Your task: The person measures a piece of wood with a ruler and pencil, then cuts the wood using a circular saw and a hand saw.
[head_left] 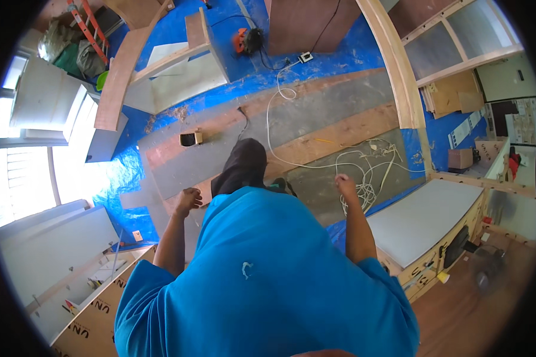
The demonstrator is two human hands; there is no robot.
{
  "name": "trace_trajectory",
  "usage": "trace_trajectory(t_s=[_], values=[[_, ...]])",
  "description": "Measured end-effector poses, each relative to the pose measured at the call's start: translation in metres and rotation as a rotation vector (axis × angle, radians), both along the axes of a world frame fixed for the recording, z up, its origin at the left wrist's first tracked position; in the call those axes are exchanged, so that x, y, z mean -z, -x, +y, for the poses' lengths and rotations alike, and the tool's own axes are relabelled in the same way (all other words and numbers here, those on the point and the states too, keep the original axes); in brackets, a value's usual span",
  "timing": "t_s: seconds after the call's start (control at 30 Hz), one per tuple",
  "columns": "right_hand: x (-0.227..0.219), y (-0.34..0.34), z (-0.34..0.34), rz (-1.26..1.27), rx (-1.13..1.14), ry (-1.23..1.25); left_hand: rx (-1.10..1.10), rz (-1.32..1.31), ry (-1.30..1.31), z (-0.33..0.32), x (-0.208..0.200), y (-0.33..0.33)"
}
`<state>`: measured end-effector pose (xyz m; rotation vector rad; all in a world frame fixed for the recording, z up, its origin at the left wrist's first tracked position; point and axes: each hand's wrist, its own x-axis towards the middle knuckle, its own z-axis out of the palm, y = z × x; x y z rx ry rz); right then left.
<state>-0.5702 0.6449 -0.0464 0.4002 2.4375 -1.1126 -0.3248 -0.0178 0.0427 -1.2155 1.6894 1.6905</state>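
Half curled, the left hand [189, 201] shows nothing in its fingers, left of the dark trousers [242, 165]; the right hand [346, 185] is loosely curled, any hold unclear, beside the tangled white cord [369, 191] at right.

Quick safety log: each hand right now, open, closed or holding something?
Bare left hand: fingers curled, nothing seen held; whether fully closed can't be told.
Bare right hand: fingers curled, nothing seen held; same uncertainty.

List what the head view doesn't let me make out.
In the head view:
Left hand and right hand: palms, turned from the camera.
White cable: loops behind the right forearm.
Orange ladder: one end, beyond the upper edge.
Grey thing, lower right: too blurred to identify.
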Motion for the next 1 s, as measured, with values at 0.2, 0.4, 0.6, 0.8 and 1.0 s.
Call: trace_trajectory(t_s=[0.2,0.4,0.6,0.8,1.0], values=[[-0.001,0.101,-0.12,-0.152,-0.167,0.163,0.468,-0.053,0.153,0.019,0.035,-0.022],[0.01,0.143,-0.152,-0.199,-0.505,-0.03,0.117,-0.318,-0.115,-0.009,0.056,0.107],[-0.033,0.23,-0.152,-0.369,-0.322,-0.048,0.096,0.027,0.005,-0.084,0.007,0.323],[-0.075,0.319,-0.201,-0.176,-0.15,0.055,-0.053,0.26,0.084,-0.11,-0.043,0.477],[-0.07,0.387,-0.225,-0.233,-0.29,0.015,-0.074,0.157,0.073,-0.11,-0.001,0.452]])
